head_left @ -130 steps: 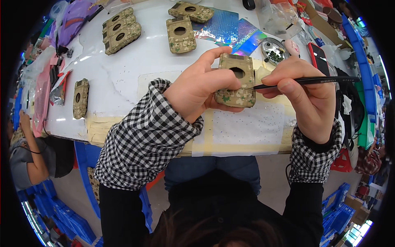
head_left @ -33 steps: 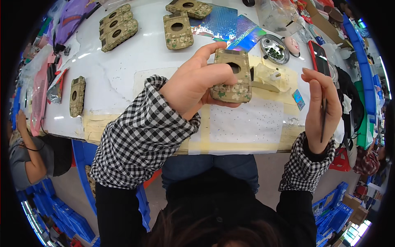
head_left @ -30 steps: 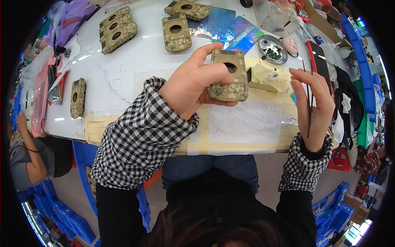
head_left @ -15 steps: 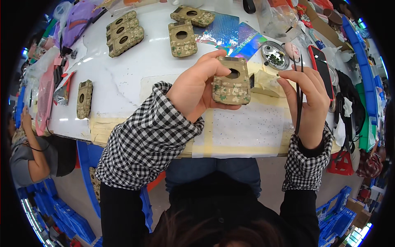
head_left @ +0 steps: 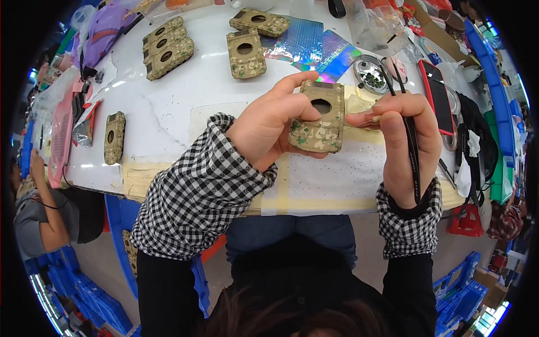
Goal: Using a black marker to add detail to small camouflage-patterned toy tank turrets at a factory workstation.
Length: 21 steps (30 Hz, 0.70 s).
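My left hand (head_left: 268,122) is closed around a camouflage toy tank hull (head_left: 319,133) with a round hole in its top, the thumb resting by the hole. Close to the hull's right edge, my right hand (head_left: 409,140) pinches a thin, pale, stick-like piece (head_left: 367,123) between thumb and forefinger; its tip looks close to the hull, but I cannot tell if they touch. Black tweezers (head_left: 414,163) are tucked in the same hand, their points up and away from the hull. A yellowish block (head_left: 357,105) sits partly hidden behind my right fingers.
More camouflage hulls stand at the back (head_left: 247,59), back left (head_left: 168,49) and left (head_left: 114,137). A round dish of small dark green parts (head_left: 370,74) and a red-edged phone (head_left: 436,95) lie right. Dotted white paper (head_left: 331,188) is taped at the front edge.
My right hand has moved left and slightly down, bringing the pale piece up to the hull's side. The tweezers now lean to the left. The hull has shifted slightly downward in my left hand.
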Each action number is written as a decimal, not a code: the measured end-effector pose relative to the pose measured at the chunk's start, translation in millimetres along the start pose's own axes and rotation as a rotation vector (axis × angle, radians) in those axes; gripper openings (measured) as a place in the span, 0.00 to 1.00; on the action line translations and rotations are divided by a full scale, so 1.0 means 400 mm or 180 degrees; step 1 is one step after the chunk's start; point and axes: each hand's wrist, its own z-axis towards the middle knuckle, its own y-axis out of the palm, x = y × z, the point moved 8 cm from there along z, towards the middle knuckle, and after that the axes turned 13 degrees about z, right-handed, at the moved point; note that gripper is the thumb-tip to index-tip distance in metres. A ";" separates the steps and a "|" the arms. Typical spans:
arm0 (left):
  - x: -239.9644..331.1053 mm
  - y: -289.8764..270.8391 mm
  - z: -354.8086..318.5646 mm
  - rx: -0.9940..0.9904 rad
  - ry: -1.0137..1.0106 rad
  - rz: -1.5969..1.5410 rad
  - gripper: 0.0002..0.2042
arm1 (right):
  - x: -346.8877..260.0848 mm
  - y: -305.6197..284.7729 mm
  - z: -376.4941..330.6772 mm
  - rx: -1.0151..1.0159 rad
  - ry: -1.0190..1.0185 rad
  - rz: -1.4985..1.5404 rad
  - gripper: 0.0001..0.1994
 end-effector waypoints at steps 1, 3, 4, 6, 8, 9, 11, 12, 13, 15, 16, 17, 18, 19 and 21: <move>-0.001 0.001 -0.001 -0.0006 -0.0003 -0.0004 0.30 | 0.004 0.000 0.001 0.0012 0.0059 0.0005 0.05; -0.002 0.001 -0.001 -0.0022 0.0027 -0.0009 0.30 | 0.010 0.001 0.000 0.0032 0.0141 0.0035 0.05; -0.001 0.001 -0.002 -0.0031 0.0043 -0.0009 0.29 | 0.013 0.002 0.000 0.0040 0.0165 0.0060 0.05; -0.001 0.003 -0.001 -0.0025 0.0042 0.0007 0.29 | 0.015 0.003 -0.001 0.0030 0.0188 0.0063 0.06; -0.001 0.003 -0.001 -0.0034 0.0040 -0.0001 0.29 | 0.015 0.005 -0.001 -0.0006 0.0186 0.0019 0.05; -0.002 0.004 -0.001 -0.0050 0.0037 -0.0016 0.29 | 0.014 0.006 0.000 -0.0023 0.0149 0.0005 0.05; -0.003 0.004 0.001 -0.0128 0.0049 -0.0110 0.30 | 0.012 0.009 0.001 -0.0058 0.0075 -0.0023 0.05; -0.002 0.002 0.002 -0.0192 0.0066 -0.0190 0.31 | 0.011 0.009 0.001 -0.0063 0.0083 -0.0038 0.05; -0.002 0.003 0.002 -0.0256 0.0082 -0.0271 0.33 | 0.010 0.010 0.000 -0.0069 0.0092 -0.0052 0.05; -0.002 0.002 0.003 -0.0274 0.0099 -0.0268 0.33 | 0.010 0.011 0.000 -0.0080 0.0100 -0.0068 0.05; -0.002 0.002 0.003 -0.0282 0.0107 -0.0267 0.33 | 0.011 0.011 0.000 -0.0086 0.0101 -0.0071 0.04; -0.004 0.001 0.003 -0.0219 0.0087 -0.0205 0.31 | 0.012 0.011 0.000 -0.0092 0.0102 -0.0073 0.04; -0.004 0.003 0.002 -0.0159 0.0069 -0.0144 0.30 | 0.012 0.011 0.000 -0.0103 0.0103 -0.0100 0.04; -0.004 0.003 0.001 -0.0099 0.0051 -0.0083 0.29 | 0.011 0.010 -0.001 -0.0113 0.0104 -0.0127 0.04; -0.005 0.002 0.001 -0.0111 0.0044 -0.0078 0.29 | 0.011 0.010 -0.001 -0.0124 0.0099 -0.0136 0.04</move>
